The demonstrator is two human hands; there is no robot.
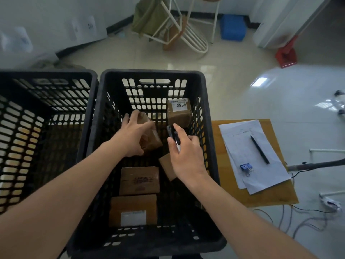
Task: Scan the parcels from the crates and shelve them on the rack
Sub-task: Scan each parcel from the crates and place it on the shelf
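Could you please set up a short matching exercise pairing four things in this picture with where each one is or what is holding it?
Things:
1. parcel labelled 0836
2. black pen
3. blue binder clip
4. scanner

Places:
A. held in the grip of the right hand
B. lying across the middle of the papers
C. standing at the far right corner inside the crate
D. at the near left edge of the papers

Pairs: 1-C, 2-B, 3-D, 4-A
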